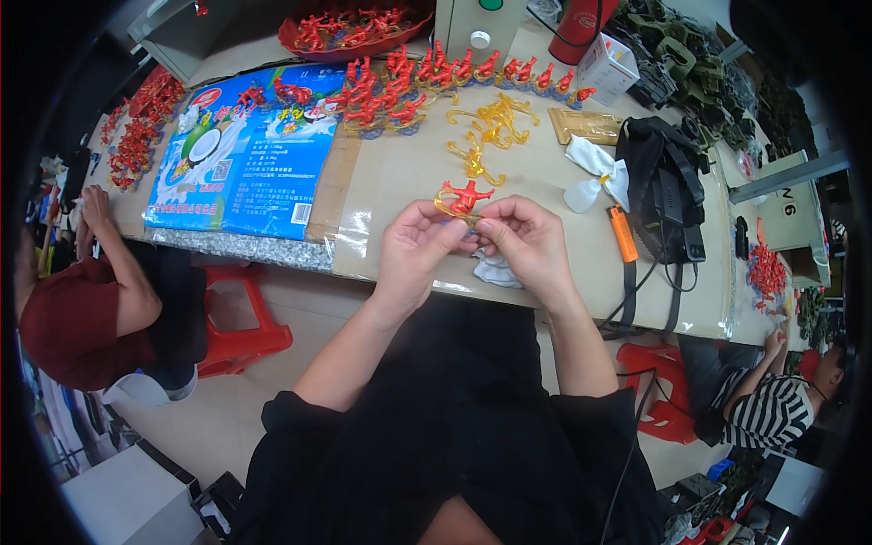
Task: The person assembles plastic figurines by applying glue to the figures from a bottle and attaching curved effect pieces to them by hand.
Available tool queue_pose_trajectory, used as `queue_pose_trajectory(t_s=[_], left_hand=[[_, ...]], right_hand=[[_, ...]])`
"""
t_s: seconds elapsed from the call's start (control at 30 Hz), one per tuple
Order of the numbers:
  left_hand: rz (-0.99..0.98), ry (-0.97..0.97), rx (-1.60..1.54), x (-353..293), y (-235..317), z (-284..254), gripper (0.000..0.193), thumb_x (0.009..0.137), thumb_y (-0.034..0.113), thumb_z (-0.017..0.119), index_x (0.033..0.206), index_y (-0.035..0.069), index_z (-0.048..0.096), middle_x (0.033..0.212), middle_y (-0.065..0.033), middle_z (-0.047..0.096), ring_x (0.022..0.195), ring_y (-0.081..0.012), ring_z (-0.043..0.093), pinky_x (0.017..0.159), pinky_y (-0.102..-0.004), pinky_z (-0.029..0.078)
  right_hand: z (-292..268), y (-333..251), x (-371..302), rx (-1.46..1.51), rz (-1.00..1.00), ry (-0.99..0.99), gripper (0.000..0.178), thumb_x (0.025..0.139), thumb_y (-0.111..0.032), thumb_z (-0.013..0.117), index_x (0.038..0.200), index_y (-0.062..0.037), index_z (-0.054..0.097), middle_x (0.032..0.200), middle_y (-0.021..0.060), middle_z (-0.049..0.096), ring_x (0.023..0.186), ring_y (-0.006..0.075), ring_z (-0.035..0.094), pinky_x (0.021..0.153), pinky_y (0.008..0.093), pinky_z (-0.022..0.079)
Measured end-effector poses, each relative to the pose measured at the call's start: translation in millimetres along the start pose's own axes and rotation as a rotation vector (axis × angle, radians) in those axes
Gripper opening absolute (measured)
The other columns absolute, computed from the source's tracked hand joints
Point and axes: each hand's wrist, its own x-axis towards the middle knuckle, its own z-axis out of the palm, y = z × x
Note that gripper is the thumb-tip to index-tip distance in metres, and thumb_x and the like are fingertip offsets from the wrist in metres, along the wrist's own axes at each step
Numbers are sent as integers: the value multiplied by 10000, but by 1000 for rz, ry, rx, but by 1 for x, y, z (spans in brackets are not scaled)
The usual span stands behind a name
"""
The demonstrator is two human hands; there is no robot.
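Observation:
Both my hands meet over the near edge of the table. My left hand (413,250) and my right hand (527,243) pinch a small red figure on a yellow translucent base (461,200) between their fingertips. Just beyond it lie loose yellow translucent pieces (490,127). A row of finished red figures on blue bases (409,86) stands further back. A red bowl (350,32) at the far edge is filled with more red figures.
A blue printed bag (245,154) lies flat at left. A black bag with straps (668,186), an orange lighter (623,233) and a white bow (595,173) sit at right. Two other people sit at the left (82,309) and lower right (772,409). A red stool (241,313) stands below the table.

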Motion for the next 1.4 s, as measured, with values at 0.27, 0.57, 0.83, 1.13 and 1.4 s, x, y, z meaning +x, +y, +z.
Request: queue_pose_trajectory(t_s=[0.27, 0.57, 0.83, 1.13, 1.4], left_hand=[[24, -12, 54, -3, -3, 0, 168, 811, -12, 538, 974, -31, 504, 940, -109, 582, 795, -143, 591, 715, -285, 520], [67, -25, 114, -5, -5, 1, 120, 819, -2, 530, 936, -21, 513, 909, -112, 591, 766, -154, 602, 710, -295, 520], [70, -9, 135, -6, -6, 2, 115, 815, -23, 525, 929, -35, 520, 906, -120, 594, 765, -154, 603, 712, -291, 522], [93, -42, 134, -7, -7, 1, 122, 809, -56, 517, 929, -37, 525, 953, -109, 576, 841, -143, 583, 726, -284, 530], [111, -55, 143, -7, -7, -1, 121, 805, -57, 522, 922, -32, 521, 941, -107, 575, 835, -141, 582, 714, -282, 528]], right_hand=[[5, 7, -8, -102, -196, 93, 32, 764, 21, 590, 789, 34, 575, 752, 40, 532, 592, 63, 530, 528, 186, 438], [8, 10, -15, -97, -219, 135, 28, 771, 15, 577, 793, 33, 573, 749, 39, 524, 605, 69, 538, 545, 193, 453], [7, 12, -15, -92, -214, 128, 31, 775, 15, 577, 798, 33, 570, 757, 39, 518, 609, 67, 540, 548, 192, 455], [9, 12, -16, -57, -203, 119, 37, 781, 9, 580, 804, 36, 570, 771, 44, 531, 619, 76, 559, 550, 190, 461], [9, 10, -17, -7, -211, 67, 52, 785, 16, 573, 828, 43, 568, 809, 57, 533, 679, 116, 610, 570, 196, 482]])
